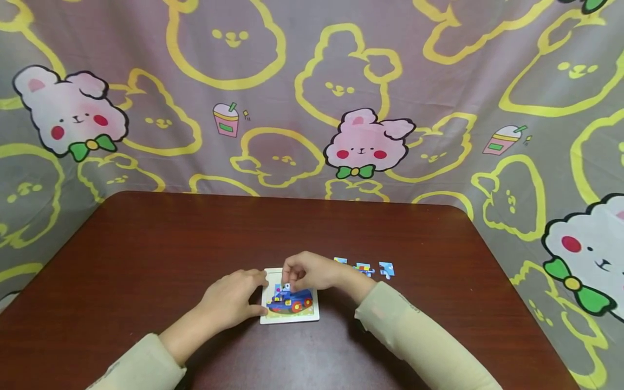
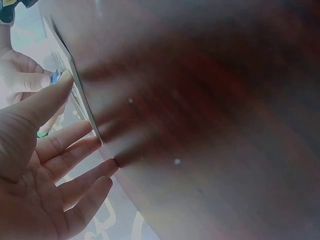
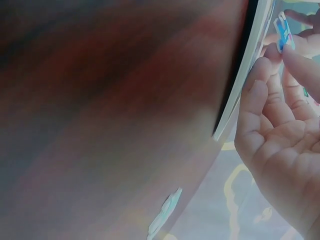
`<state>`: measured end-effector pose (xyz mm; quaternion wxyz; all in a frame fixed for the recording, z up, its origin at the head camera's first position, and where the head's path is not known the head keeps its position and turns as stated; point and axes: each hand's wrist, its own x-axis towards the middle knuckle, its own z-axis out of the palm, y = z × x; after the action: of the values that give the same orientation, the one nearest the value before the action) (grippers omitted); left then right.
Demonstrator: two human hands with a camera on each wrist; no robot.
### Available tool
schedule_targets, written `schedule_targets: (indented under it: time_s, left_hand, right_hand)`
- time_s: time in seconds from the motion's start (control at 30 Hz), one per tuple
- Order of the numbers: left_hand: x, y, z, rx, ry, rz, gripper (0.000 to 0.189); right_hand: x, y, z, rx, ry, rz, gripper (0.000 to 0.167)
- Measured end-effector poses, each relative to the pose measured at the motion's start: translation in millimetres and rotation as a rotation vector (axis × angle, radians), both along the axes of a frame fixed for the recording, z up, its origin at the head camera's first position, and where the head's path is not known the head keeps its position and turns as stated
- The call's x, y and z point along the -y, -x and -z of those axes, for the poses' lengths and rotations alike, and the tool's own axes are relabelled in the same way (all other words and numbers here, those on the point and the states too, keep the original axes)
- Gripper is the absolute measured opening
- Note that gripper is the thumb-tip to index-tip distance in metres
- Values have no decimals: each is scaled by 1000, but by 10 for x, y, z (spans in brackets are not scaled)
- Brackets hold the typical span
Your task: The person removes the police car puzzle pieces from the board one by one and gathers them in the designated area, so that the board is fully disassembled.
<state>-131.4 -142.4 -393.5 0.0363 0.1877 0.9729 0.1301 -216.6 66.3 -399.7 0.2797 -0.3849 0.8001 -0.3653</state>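
A small jigsaw tray (image 1: 290, 321) with a pale rim lies on the table, its lower part filled with a blue vehicle picture (image 1: 291, 304) that has red and yellow wheels. The left hand (image 1: 231, 298) rests at the tray's left side, thumb and fingertips against the rim, fingers loosely extended in the left wrist view. Over the tray, the right hand (image 1: 312, 272) pinches a blue and white puzzle piece (image 3: 284, 35) between thumb and fingertip. In the head view that piece overlaps the upper edge of the filled picture. The right hand covers the tray's upper right.
Several loose puzzle pieces (image 1: 387, 270) lie on the brown table (image 1: 195, 233) to the right of the tray, partly behind the right wrist. A patterned curtain (image 1: 273, 108) hangs beyond the table's far edge and along its sides.
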Motion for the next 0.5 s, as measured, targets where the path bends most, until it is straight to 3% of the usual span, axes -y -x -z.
schedule_targets:
  time_s: [0.5]
  left_hand:
    - [-8,4,7,-14,15,8,49]
  right_hand:
    - [-289,-5,-41,14,37,20,12]
